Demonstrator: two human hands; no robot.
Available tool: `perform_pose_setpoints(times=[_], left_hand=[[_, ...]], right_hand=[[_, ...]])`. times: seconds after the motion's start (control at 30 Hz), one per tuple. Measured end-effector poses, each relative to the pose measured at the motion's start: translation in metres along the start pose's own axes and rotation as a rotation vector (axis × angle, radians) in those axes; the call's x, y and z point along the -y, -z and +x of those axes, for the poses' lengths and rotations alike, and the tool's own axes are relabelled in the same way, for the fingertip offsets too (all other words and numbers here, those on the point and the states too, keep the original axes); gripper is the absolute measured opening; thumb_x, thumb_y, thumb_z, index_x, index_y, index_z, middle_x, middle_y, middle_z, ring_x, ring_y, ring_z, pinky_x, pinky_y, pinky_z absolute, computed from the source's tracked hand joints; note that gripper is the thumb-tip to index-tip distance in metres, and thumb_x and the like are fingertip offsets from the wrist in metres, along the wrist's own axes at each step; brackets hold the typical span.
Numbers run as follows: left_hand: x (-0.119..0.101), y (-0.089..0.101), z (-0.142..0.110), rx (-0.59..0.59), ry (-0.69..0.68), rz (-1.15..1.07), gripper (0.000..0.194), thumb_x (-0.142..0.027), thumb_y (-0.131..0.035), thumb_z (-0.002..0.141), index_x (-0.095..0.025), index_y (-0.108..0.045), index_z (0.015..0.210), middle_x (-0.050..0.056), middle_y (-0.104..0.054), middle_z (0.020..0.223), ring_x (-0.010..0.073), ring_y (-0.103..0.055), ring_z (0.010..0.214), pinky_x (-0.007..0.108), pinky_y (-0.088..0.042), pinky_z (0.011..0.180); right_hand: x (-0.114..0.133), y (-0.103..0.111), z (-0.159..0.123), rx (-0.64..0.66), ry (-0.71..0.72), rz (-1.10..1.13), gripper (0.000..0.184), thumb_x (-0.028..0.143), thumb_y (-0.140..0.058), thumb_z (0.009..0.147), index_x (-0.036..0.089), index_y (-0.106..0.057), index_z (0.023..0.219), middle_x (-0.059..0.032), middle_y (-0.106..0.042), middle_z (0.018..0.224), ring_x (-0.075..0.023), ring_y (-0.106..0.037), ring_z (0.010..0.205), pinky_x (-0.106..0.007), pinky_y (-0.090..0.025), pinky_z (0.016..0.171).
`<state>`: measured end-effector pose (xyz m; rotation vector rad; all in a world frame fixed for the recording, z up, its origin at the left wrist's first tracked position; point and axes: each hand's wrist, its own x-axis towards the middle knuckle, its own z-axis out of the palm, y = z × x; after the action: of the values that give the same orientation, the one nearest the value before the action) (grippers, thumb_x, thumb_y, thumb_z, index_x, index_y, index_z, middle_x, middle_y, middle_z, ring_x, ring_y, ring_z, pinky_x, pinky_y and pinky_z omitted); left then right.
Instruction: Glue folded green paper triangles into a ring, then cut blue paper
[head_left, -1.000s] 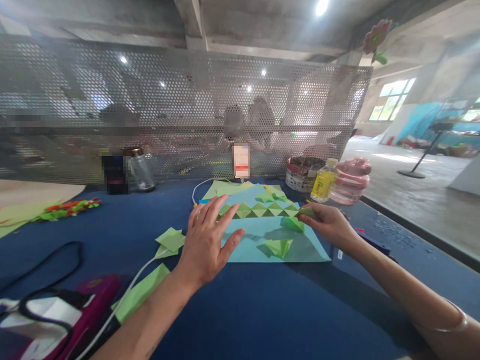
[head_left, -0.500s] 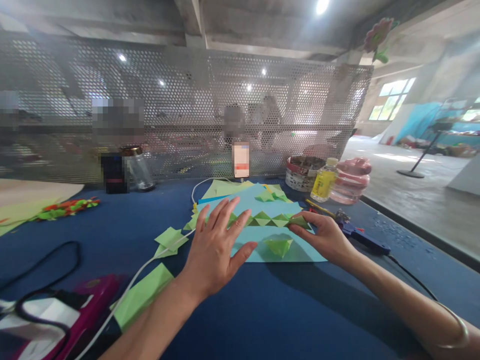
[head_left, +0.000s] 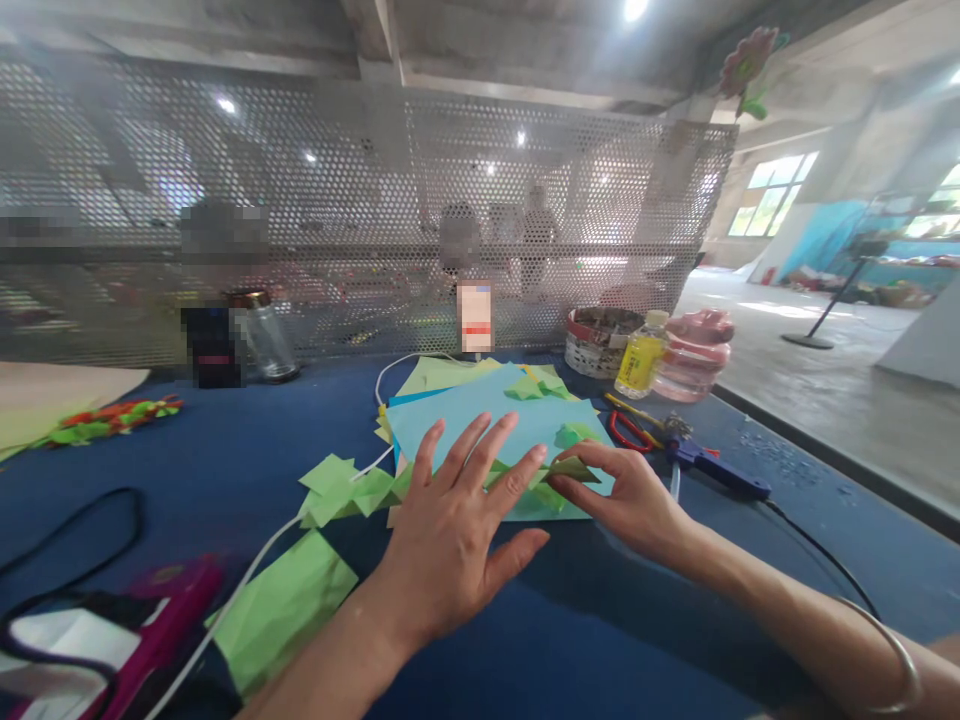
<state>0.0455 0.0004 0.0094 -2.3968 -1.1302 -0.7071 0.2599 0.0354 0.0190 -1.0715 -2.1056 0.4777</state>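
My left hand (head_left: 459,530) lies flat with its fingers spread over a strip of joined green folded-paper triangles (head_left: 352,492) at the near edge of a light blue paper sheet (head_left: 480,415). My right hand (head_left: 624,495) pinches the right end of that green strip at the sheet's near right corner. Much of the strip is hidden under my left hand. More green folded pieces (head_left: 571,434) lie on the blue sheet farther back.
The blue table (head_left: 225,440) carries a loose green paper sheet (head_left: 281,608), a white cable (head_left: 247,565), red scissors (head_left: 630,430), a blue glue gun (head_left: 712,465), a yellow bottle (head_left: 636,368), a pink container (head_left: 694,358), a basket (head_left: 596,342) and a glass jar (head_left: 264,335). A perforated metal screen (head_left: 360,200) stands behind.
Both hands have drawn the green triangle strip toward me, from the middle of the blue sheet to its near edge. The scissors and glue gun have come into sight on the right.
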Motion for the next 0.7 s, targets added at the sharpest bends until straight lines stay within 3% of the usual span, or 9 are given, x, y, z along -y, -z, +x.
perform_pose_setpoints(times=[0.53, 0.7], left_hand=[[-0.004, -0.002, -0.002, 0.011, 0.021, -0.062, 0.049, -0.047, -0.04, 0.094, -0.021, -0.047, 0.135, 0.011, -0.037, 0.149, 0.0293, -0.029, 0.138, 0.058, -0.016, 0.111], [-0.004, -0.006, -0.002, -0.046, 0.042, -0.094, 0.044, -0.036, -0.043, 0.096, -0.017, -0.043, 0.135, 0.012, -0.046, 0.141, 0.0267, -0.038, 0.132, 0.055, -0.019, 0.111]], right_hand=[[-0.004, -0.01, -0.005, 0.065, -0.016, -0.052, 0.018, 0.033, -0.057, 0.087, 0.019, -0.067, 0.08, -0.0009, -0.067, 0.074, -0.0151, -0.058, 0.069, -0.027, -0.044, 0.065], [-0.006, -0.012, -0.005, 0.063, -0.016, -0.054, 0.015, 0.03, -0.059, 0.086, 0.019, -0.067, 0.082, -0.0011, -0.067, 0.076, -0.0152, -0.059, 0.071, -0.027, -0.044, 0.066]])
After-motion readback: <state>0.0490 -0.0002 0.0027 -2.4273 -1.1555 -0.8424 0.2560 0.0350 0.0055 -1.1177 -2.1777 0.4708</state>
